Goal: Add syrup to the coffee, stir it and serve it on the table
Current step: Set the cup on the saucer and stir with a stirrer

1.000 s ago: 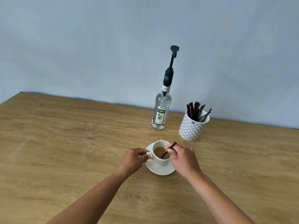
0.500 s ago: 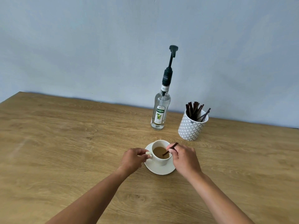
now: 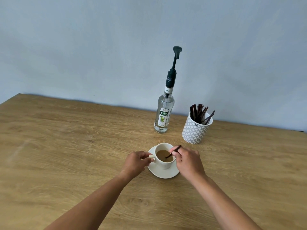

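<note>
A wooden table [image 3: 66, 146] carries 3 things. A saucer [image 3: 163, 173] sits nearest; behind it stand a syrup bottle [image 3: 163, 117] and, right of the bottle, a patterned pot [image 3: 195, 131].

light: soft, even daylight | shadows: faint | focus: sharp | edges: wide-angle bowing

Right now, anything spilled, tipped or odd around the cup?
Nothing stands out. The white ceramic cup sits upright on its white saucer, no spill visible; the clear glass syrup bottle and patterned stirrer pot stand upright.

Left hand [image 3: 135, 162] pinched closed, right hand [image 3: 188, 161] pinched closed, forearms converging
</note>
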`<act>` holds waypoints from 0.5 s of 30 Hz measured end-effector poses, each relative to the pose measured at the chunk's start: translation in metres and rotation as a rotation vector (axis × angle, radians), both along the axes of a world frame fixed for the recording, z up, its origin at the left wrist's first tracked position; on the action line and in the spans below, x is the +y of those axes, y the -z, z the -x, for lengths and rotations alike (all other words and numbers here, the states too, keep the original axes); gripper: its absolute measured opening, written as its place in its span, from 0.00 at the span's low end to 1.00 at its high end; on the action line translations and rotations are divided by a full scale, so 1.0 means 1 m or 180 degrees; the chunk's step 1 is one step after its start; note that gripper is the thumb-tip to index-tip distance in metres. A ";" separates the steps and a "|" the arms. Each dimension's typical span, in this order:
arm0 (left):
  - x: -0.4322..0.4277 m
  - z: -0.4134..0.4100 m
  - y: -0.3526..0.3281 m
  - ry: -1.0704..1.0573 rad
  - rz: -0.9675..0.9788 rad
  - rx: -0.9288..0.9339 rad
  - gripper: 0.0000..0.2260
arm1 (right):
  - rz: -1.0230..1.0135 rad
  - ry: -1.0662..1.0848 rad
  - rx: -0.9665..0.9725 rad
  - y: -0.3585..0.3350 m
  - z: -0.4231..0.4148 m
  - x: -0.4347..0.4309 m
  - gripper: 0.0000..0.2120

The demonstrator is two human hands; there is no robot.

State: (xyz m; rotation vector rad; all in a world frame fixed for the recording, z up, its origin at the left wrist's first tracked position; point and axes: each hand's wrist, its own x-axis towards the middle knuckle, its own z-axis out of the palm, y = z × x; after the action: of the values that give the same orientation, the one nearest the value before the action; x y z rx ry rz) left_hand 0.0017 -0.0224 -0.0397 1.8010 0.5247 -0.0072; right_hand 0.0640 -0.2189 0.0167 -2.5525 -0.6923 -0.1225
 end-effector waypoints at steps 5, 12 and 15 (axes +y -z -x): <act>0.000 0.000 -0.001 0.0012 0.0001 -0.0007 0.09 | -0.0231 -0.0115 0.0033 0.001 0.004 0.003 0.07; 0.000 -0.001 -0.002 0.0031 -0.0026 0.0035 0.08 | -0.0122 0.0085 0.0019 0.004 0.002 0.005 0.08; 0.001 -0.002 -0.001 0.0037 -0.0026 0.0057 0.08 | 0.0079 0.0186 -0.0088 0.001 -0.001 0.002 0.08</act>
State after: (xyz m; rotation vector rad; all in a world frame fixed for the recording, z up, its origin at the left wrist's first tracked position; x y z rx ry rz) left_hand 0.0035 -0.0215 -0.0386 1.8135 0.5275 -0.0292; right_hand 0.0646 -0.2169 0.0153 -2.6001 -0.6336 -0.1700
